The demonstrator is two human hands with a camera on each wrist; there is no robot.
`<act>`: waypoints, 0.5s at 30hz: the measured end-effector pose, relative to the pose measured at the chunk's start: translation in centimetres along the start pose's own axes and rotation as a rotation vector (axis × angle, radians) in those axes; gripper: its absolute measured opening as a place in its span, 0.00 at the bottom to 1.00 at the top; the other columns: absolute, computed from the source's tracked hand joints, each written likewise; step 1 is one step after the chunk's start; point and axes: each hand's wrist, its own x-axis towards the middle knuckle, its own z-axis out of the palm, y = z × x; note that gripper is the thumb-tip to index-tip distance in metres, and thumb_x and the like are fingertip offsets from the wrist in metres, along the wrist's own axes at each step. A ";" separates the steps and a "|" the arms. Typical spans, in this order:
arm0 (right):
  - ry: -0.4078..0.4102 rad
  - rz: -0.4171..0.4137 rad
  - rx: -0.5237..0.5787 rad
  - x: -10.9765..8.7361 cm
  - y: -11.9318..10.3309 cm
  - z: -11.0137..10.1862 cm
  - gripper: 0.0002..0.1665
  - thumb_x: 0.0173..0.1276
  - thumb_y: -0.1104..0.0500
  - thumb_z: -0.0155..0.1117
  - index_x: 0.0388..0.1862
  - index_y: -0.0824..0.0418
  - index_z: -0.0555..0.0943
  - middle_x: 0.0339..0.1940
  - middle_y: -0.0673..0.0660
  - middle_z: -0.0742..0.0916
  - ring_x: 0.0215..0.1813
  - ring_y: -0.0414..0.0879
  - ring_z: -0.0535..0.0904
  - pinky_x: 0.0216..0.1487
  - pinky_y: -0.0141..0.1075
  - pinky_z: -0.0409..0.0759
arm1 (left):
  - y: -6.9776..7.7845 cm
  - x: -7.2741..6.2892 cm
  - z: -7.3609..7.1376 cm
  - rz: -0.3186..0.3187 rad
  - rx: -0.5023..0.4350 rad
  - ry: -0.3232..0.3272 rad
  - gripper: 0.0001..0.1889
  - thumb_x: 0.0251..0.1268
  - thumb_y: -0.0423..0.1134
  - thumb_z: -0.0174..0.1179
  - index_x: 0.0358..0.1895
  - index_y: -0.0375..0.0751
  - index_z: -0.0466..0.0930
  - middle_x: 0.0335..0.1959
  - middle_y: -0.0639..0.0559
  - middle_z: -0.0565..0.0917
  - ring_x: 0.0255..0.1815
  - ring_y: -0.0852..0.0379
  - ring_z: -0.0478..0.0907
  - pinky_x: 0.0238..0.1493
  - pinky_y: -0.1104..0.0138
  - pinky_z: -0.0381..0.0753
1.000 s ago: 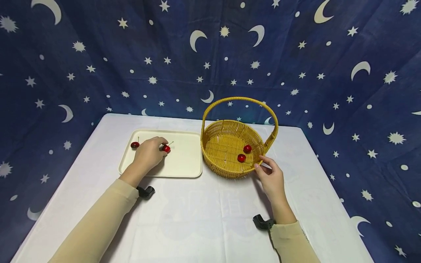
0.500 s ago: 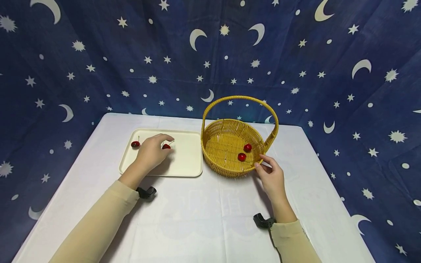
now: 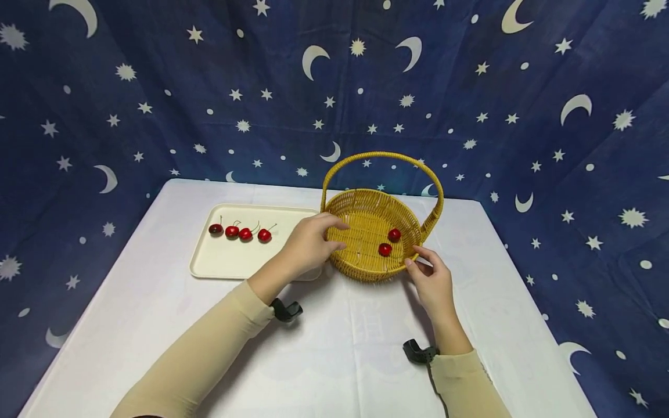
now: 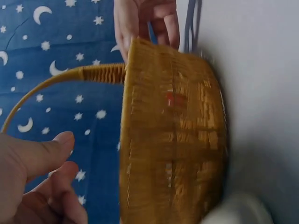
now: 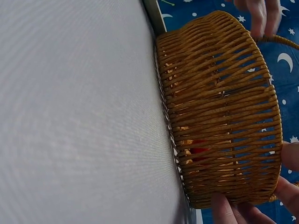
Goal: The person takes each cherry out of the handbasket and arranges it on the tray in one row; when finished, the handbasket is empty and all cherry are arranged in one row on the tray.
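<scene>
My left hand (image 3: pixel 308 244) reaches over the left rim of a yellow wicker basket (image 3: pixel 360 268), thumb and fingers apart. Nothing shows between those fingers in the left wrist view, where the hand (image 4: pixel 39 168) hangs beside the basket's rim. At the basket's front right, my right hand (image 3: pixel 434 287) pinches the rim between thumb and fingers. Inside, two red cherries, one nearer (image 3: pixel 385 249) and one behind it (image 3: pixel 394 235), lie toward the right. A cream tray (image 3: pixel 225 261) to the left bears several stemmed cherries in a row, from a dark one (image 3: pixel 216 230) to a brighter one (image 3: pixel 264 235).
The basket's tall arched handle (image 3: pixel 378 155) stands upright over it. A white cloth (image 3: pixel 324 354) covers the table, and a dark blue curtain (image 3: pixel 282 133) with moons and stars hangs behind. Tray and basket stand side by side, close together.
My left hand let go of a cherry on the tray, leaving it at the row's right end, then moved right to the basket. My right hand stays on the rim.
</scene>
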 end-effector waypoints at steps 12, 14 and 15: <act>-0.001 -0.003 -0.047 0.0 0.5 -0.2 0.29 0.79 0.52 0.69 0.75 0.55 0.78 0.75 0.59 0.79 0.59 0.36 0.81 0.50 0.20 0.83 | 2.1 7.7 7.4 0.020 0.054 -0.312 0.16 0.67 0.33 0.73 0.57 0.45 0.90 0.56 0.53 0.91 0.63 0.53 0.85 0.68 0.59 0.82; 0.002 -0.010 -0.041 0.0 0.4 -0.2 0.28 0.79 0.53 0.69 0.74 0.55 0.79 0.74 0.58 0.80 0.59 0.37 0.81 0.49 0.20 0.83 | 2.1 8.3 8.0 0.013 0.053 -0.365 0.15 0.66 0.32 0.73 0.55 0.43 0.91 0.55 0.52 0.91 0.60 0.53 0.85 0.65 0.59 0.83; 0.000 -0.012 -0.039 0.0 0.4 -0.1 0.28 0.79 0.53 0.69 0.74 0.55 0.79 0.74 0.58 0.80 0.59 0.38 0.82 0.49 0.20 0.84 | 2.0 8.6 8.3 0.006 0.053 -0.388 0.15 0.66 0.32 0.74 0.55 0.43 0.91 0.54 0.52 0.91 0.59 0.54 0.85 0.64 0.60 0.83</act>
